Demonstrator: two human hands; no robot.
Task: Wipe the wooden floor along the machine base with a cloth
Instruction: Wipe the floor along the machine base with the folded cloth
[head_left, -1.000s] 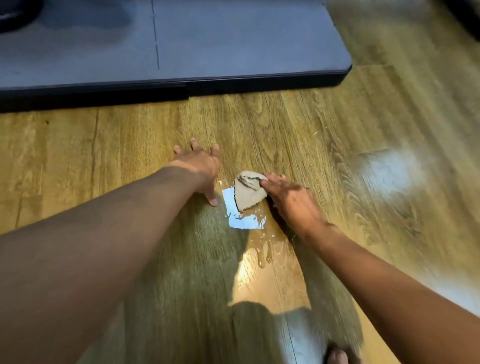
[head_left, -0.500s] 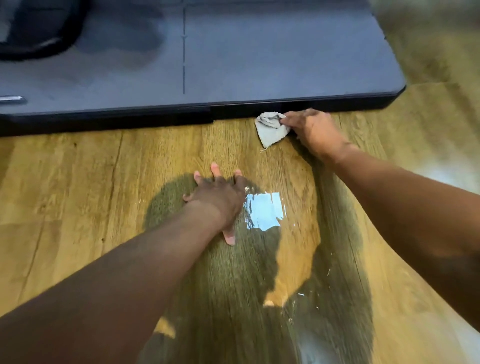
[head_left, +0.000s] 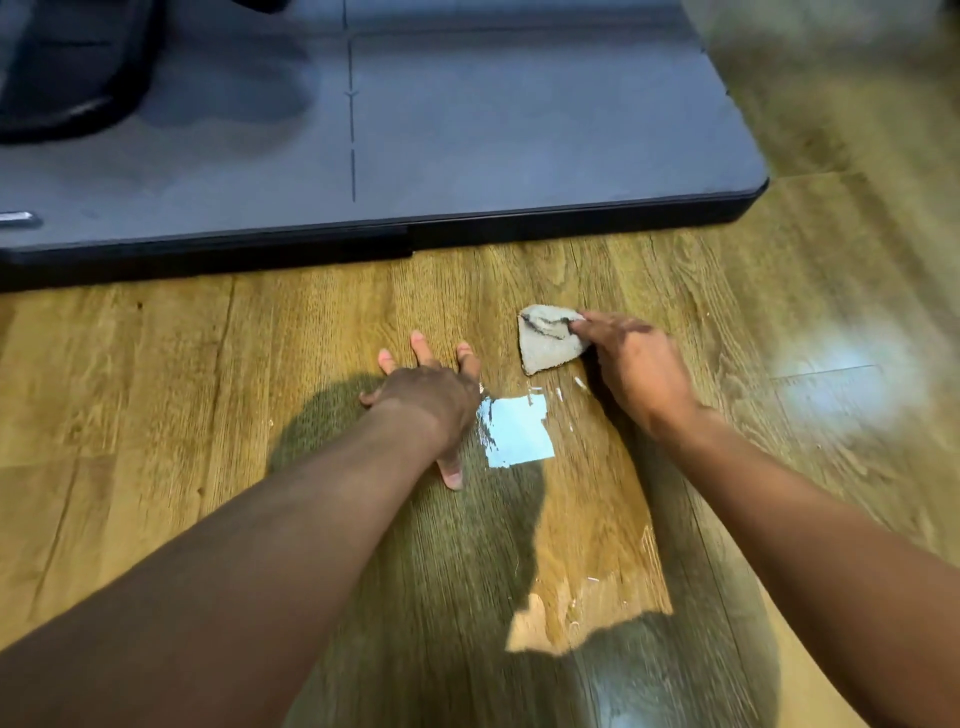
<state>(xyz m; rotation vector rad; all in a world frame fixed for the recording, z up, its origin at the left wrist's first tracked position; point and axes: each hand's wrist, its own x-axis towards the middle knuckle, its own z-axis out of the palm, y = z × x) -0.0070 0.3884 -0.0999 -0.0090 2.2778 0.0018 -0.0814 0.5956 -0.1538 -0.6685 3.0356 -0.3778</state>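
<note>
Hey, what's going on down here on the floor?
A person is wiping the wooden floor in front of the dark machine base. The right hand holds a small grey cloth against the boards, a little short of the base's edge. The left hand rests flat on the floor, beside a shiny wet patch.

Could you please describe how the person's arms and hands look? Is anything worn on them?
The left forearm and the right forearm are bare: no sleeve reaches into view. The left hand and the right hand wear no gloves. No watch, bracelet or ring shows on either wrist or finger, though the picture is slightly blurred.
</note>
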